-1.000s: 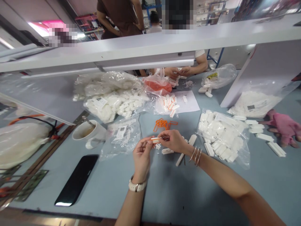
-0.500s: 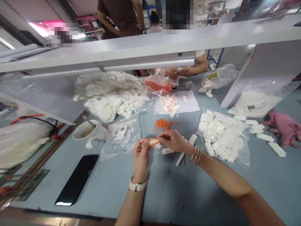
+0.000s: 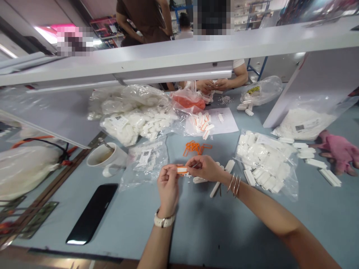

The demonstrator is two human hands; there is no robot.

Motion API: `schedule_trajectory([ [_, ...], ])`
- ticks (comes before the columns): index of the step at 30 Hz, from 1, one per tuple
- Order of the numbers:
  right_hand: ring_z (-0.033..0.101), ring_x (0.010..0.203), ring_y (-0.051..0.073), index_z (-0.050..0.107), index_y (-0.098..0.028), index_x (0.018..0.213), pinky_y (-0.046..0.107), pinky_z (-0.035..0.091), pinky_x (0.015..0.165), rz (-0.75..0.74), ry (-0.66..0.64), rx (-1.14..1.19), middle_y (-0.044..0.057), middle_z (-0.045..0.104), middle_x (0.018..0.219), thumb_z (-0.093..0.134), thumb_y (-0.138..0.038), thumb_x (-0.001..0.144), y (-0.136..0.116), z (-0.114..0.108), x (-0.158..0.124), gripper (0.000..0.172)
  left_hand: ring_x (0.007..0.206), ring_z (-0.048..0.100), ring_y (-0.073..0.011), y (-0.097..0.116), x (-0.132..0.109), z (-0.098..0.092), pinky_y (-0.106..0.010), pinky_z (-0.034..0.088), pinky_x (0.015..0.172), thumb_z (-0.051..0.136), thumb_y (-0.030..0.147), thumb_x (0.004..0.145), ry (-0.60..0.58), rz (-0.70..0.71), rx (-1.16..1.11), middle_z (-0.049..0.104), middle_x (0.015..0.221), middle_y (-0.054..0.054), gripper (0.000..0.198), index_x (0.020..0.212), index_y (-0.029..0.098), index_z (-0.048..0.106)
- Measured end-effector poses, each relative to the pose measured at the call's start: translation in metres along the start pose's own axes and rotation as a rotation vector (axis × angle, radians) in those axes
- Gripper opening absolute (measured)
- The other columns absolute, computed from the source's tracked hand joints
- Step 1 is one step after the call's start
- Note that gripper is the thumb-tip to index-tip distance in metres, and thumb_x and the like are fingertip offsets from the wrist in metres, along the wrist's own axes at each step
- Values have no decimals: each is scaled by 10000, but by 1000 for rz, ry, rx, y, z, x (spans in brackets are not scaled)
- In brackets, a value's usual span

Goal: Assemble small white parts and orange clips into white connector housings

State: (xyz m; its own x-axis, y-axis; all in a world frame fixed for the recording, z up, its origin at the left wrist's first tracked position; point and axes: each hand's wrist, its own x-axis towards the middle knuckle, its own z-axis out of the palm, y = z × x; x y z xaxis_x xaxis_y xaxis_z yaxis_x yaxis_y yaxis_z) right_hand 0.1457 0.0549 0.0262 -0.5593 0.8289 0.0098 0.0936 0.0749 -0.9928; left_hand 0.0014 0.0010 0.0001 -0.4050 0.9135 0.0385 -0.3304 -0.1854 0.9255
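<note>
Between my two hands is a small white plastic case with an orange rim (image 3: pixel 182 170). My left hand (image 3: pixel 168 183) pinches its left end, and my right hand (image 3: pixel 206 167) grips the right end with thumb and fingers. Just beyond lies a heap of orange rectangular frames (image 3: pixel 193 147). Small white bits are scattered on the table under the case, partly hidden. A white case with printed text (image 3: pixel 199 180) lies below my right hand, and a long white piece (image 3: pixel 215 189) rests near my right wrist.
Bags of white parts (image 3: pixel 126 129) stand behind, and another bag of white cases (image 3: pixel 265 160) lies to the right. A mug with a spoon (image 3: pixel 103 160) and a black phone (image 3: pixel 92 213) are at left. A shelf (image 3: pixel 179 52) crosses above; a co-worker's hands (image 3: pixel 214 86) work opposite.
The case has turned slightly in my fingers, its dotted face now looking plain white. My right hand has shifted a little left along it. The rest stays put.
</note>
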Motion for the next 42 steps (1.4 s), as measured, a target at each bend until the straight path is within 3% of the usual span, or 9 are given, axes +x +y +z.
schedule_trajectory([
  [6,614,650,116,617,-156,844,207,457,592,-12,31,50,8,659,716,703,-289,646,6,3,0,253,717,652,-117,2,0,2,-208,498,678,716,304,714,-33,-18,-38,706,839,-29,199,802,179,589],
  [14,606,664,106,621,-145,873,213,471,632,-35,-21,126,8,657,733,697,-258,631,9,3,2,278,678,640,-100,5,3,0,-187,509,644,747,278,677,-48,-82,-129,703,810,-31,182,734,161,621],
  [20,551,573,82,633,-133,809,191,436,558,22,-57,174,-3,638,652,676,-315,663,7,3,2,237,617,641,-96,7,4,0,-190,507,627,781,261,629,-41,-104,-112,709,717,-16,217,748,169,624],
  [29,485,488,62,691,-112,741,176,388,490,121,-76,174,-28,591,534,646,-221,653,-6,-6,1,147,651,676,-158,5,5,-4,-259,521,649,799,275,601,-67,-121,-58,727,709,-38,259,795,180,656],
  [34,489,483,60,684,-123,669,163,373,473,161,30,133,-36,588,507,605,-141,621,-7,-6,1,94,738,682,-162,3,4,-4,-265,525,719,794,281,615,-84,-115,-65,735,801,-59,230,789,175,687],
  [38,534,504,72,653,-129,619,185,440,532,224,148,317,-35,598,517,606,-166,619,-4,-3,3,59,874,667,-172,0,3,-4,-256,511,776,786,279,634,-168,-104,-23,714,984,-78,242,830,173,690],
  [42,557,522,76,634,-136,599,191,465,552,266,194,448,-34,611,553,659,-236,610,-4,-4,5,104,730,668,-145,-3,3,-6,-247,511,704,783,262,638,-143,-113,74,727,855,-52,328,933,171,673],
])
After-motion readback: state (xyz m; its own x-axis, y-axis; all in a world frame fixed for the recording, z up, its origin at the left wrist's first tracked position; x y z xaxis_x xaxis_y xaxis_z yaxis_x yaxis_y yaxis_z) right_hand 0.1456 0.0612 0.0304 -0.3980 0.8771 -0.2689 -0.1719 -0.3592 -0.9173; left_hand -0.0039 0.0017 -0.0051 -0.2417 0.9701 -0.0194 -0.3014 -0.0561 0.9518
